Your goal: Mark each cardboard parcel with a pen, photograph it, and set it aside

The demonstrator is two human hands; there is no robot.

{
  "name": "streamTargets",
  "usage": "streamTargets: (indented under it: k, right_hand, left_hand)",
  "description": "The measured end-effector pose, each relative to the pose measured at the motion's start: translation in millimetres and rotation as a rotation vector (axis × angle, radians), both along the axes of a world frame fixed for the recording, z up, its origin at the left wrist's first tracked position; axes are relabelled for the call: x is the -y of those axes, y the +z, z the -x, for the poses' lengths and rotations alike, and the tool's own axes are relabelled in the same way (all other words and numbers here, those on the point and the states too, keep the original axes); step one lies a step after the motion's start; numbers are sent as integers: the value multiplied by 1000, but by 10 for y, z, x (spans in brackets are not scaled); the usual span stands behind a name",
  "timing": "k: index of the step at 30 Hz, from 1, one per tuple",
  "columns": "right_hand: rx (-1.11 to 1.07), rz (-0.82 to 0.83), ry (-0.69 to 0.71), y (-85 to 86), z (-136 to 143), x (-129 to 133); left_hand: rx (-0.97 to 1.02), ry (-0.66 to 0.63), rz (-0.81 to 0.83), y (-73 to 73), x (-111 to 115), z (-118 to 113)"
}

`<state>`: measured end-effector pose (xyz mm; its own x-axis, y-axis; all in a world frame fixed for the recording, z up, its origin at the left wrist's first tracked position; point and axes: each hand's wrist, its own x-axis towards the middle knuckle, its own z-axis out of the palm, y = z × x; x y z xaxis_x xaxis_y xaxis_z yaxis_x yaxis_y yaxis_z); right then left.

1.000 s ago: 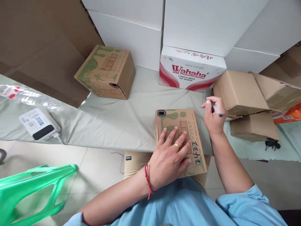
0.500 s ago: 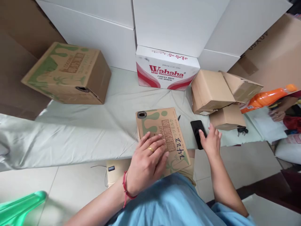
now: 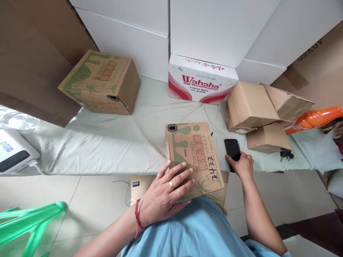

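Note:
My left hand lies with fingers stretched on the near left part of a flat-looking cardboard coconut box, marked "2422" in pen. The box sits at the table's front edge, against my body. To its right, a black smartphone lies face up at the edge, its screen dark. My right hand grips the phone's near end, thumb on the left side and fingers on the right. A dark pen tip shows just beyond the box's right edge.
On the cloth-covered table stand another coconut box, a white-and-red Wahaba water carton and several plain brown boxes. Black keys, an orange bottle and a white device lie near the sides. A green stool stands below left.
My right hand has closed around the phone's near end; before, it hovered at its right side with fingers apart. My left hand has slid slightly toward me on the box. The view has shifted left.

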<state>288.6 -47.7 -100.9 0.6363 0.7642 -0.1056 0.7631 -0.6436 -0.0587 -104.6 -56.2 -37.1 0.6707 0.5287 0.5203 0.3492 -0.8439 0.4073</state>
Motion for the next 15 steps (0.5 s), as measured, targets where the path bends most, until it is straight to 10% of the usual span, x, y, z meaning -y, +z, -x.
streamTargets:
  k: [15]
  right_hand:
    - [-97, 56, 14, 108, -40, 98]
  left_hand:
    - [82, 88, -10, -83, -18, -224]
